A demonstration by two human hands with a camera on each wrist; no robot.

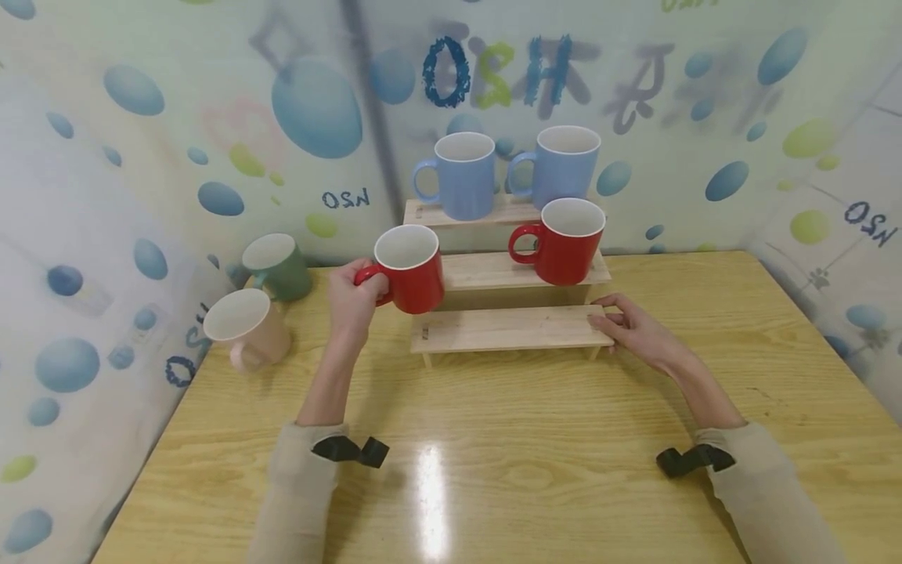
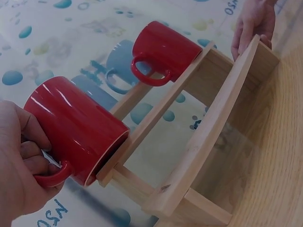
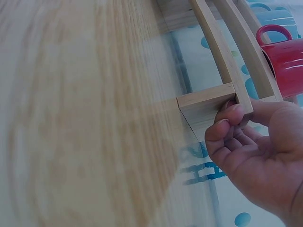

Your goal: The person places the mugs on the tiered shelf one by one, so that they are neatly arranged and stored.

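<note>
Two hands apart: left (image 1: 352,301) gripping red mug (image 1: 417,280), right (image 1: 636,333) pinching bottom shelf (image 1: 503,329).

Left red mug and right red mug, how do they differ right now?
The left red mug is held by its handle in the left grip; the right red mug stands on the middle shelf, unheld. In the head view, the left red mug is lower in the picture, at the shelf's left end, while the right red mug is near its right end. Both are red with white insides, open tops up and handles to the left.
</note>
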